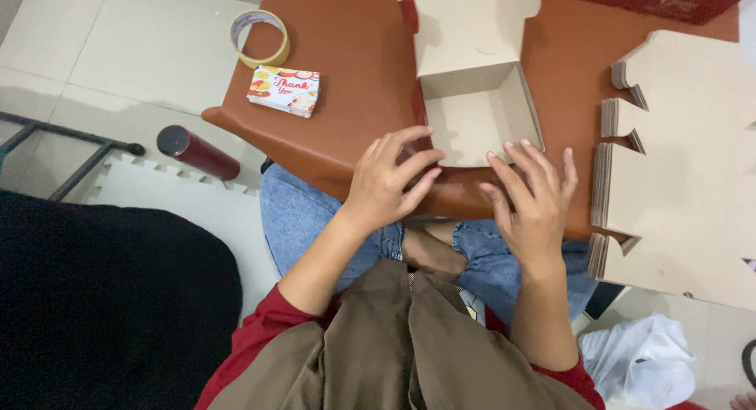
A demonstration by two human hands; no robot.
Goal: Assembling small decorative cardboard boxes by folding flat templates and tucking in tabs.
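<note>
Counting up: one half-folded cardboard box [472,79] on the brown table [354,55], one tape roll [259,38], one card stack [284,90], one flat stack of box blanks [677,174] (cut off at right). Your left hand [387,181] and right hand [534,201] hover at the box's near edge, fingers spread, gripping nothing.

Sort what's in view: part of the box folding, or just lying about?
In hand: left hand and right hand at the near edge of the half-folded brown cardboard box; stack of flat cardboard blanks.

Lying about: roll of tape, stack of printed cards, dark red cylindrical bottle, white plastic bag.
</note>
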